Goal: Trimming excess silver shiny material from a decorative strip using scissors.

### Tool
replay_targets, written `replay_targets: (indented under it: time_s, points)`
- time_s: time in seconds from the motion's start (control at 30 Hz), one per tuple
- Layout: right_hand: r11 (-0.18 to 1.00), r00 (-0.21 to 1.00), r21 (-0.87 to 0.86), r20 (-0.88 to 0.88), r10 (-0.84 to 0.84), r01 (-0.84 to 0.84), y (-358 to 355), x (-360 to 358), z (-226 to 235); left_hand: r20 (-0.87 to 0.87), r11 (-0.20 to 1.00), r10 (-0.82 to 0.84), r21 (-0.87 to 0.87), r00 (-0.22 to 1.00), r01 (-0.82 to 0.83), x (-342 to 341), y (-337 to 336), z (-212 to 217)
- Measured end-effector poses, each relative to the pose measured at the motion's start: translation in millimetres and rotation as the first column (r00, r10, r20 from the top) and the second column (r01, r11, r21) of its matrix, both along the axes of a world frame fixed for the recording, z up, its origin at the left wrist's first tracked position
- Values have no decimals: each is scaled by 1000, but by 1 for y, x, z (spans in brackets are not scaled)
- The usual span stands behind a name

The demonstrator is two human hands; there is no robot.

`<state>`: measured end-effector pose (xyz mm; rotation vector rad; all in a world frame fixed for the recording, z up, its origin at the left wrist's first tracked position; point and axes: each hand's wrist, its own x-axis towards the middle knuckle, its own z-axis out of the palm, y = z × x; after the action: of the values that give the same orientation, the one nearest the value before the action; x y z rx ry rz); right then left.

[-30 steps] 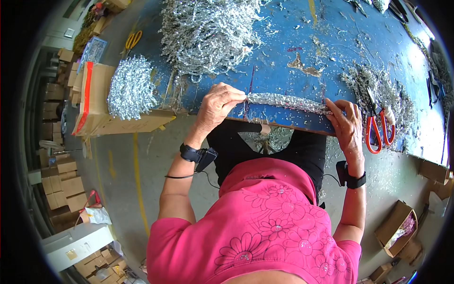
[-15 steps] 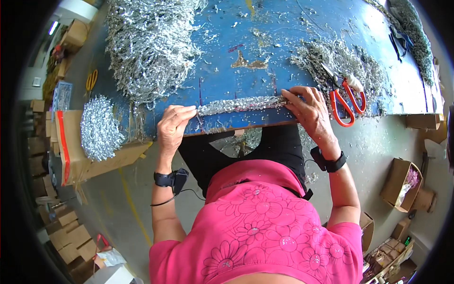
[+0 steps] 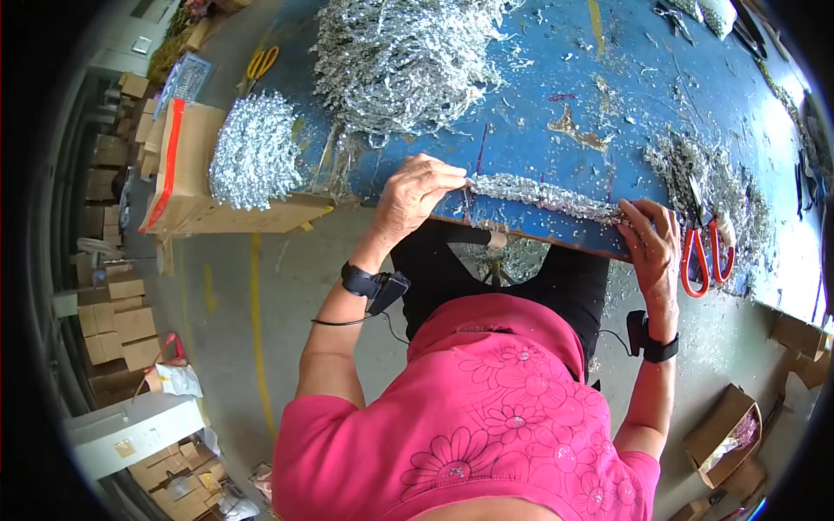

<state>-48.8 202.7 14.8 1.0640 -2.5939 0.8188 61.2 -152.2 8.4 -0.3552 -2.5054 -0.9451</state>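
A bundle of silver tinsel strands [image 3: 547, 196] lies stretched along the near edge of the blue table [image 3: 539, 104]. My left hand [image 3: 415, 196] pinches its left end between thumb and fingers, close to a purple line drawn on the tabletop. At the other end, my right hand [image 3: 651, 243] has its fingers closed over the bundle's tip. Red-handled scissors [image 3: 698, 247] rest just right of that hand, blades on a pile of silver tinsel scraps [image 3: 717, 187]. Left of centre, a big heap of silver tinsel [image 3: 400, 65] covers the table's far part.
A cardboard box [image 3: 187, 161] with red tape adjoins the table's left edge, a smaller silver tinsel bunch [image 3: 254, 152] hanging over its side. Yellow-handled scissors [image 3: 261, 65] lie behind that bunch. An open carton [image 3: 725, 438] stands on the floor at the right.
The view has turned, so the table and everything on it appear shifted to the right. Both hands keep hold of the tinsel bundle's ends; the bundle stays by the table edge.
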Motion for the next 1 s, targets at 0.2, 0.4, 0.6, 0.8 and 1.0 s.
replay_targets:
  time_s: [0.2,0.4,0.6,0.8,1.0]
  points:
    - [1000,999,-19,-40,-13,13,2,0,-2,3,999,5,-42,1000,-5,0,1,1]
    - [998,997,12,-42,-68,68,13,1,2,-32,999,-29,-28,999,28,-11,5,-4]
    - [988,994,-116,-6,-107,106,17,4,15,27,999,38,-3,999,-38,2,1,-1]
    - [824,812,-85,-139,-567,560,90,0,4,15,1000,15,5,1000,-16,-1,2,-1]
    - [838,837,56,35,-546,543,115,-5,10,13,1000,12,2,1000,-12,-5,9,2]
